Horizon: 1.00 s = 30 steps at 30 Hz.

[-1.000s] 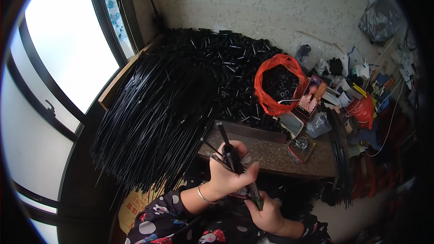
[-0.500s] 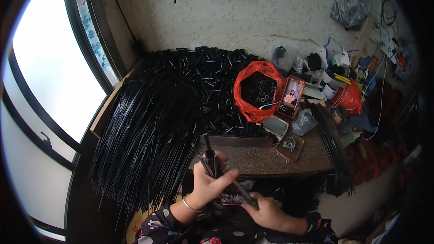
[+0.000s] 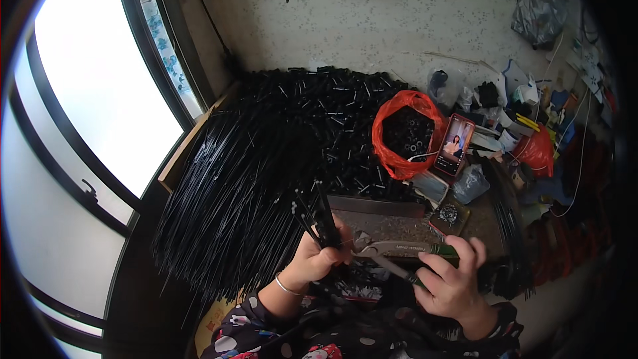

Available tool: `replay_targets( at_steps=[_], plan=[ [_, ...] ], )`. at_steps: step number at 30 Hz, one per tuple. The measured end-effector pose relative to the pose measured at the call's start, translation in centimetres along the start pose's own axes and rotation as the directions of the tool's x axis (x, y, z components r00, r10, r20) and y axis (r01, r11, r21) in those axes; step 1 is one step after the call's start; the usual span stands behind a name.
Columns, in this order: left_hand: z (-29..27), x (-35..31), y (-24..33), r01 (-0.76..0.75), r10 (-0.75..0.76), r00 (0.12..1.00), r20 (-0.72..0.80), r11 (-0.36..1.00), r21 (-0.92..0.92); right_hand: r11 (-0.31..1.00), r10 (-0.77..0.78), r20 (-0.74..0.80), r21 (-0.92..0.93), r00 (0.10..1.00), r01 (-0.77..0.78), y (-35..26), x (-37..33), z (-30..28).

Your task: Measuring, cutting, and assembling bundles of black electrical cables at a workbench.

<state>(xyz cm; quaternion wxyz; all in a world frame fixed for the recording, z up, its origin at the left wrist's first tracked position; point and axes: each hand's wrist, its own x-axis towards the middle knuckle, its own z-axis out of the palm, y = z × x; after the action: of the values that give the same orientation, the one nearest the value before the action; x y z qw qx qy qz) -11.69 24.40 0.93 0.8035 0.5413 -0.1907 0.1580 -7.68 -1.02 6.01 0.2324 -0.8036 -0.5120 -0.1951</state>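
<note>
Lower centre: left hand fisted around a small bunch of black rods, tips pointing up. Right hand wrapped on green-handled pliers — nose just beside the bunch. Big pile of black rods centre-left — red bag upper right.
</note>
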Motion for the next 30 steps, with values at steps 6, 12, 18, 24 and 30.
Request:
replay_targets(
  at_steps=[6, 12, 18, 24, 30],
  plan=[
    [0.7, 0.2, -0.2, -0.003, 0.006, 0.998, -0.057, 0.999, 0.053, 0.781, -0.311, -0.077, -0.588, 0.947, 0.209, 1.0, 0.4, -0.4],
    [0.3, -0.4, 0.6, 0.026, -0.015, 0.992, -0.126, 0.996, 0.084, 0.862, -0.342, -0.034, -0.409, 0.939, 0.299, 0.8, 1.6, -2.0],
    [0.6, 0.8, 0.4, -0.038, 0.037, 0.999, -0.017, 0.994, -0.106, -0.321, -0.015, 0.563, 0.780, 0.827, -0.537, 0.7, -3.5, 3.9],
    [2.0, 1.1, 1.0, 0.090, -0.079, 0.989, -0.129, 0.993, 0.080, -0.129, -0.170, 0.787, 0.578, 0.593, -0.805, -0.7, -1.8, 6.0],
    [0.8, 0.4, 1.9, -0.012, 0.099, 0.944, -0.316, 0.964, 0.266, 0.999, 0.002, -0.155, 0.036, 0.988, 0.003, 0.5, 0.7, 2.3]
  ],
)
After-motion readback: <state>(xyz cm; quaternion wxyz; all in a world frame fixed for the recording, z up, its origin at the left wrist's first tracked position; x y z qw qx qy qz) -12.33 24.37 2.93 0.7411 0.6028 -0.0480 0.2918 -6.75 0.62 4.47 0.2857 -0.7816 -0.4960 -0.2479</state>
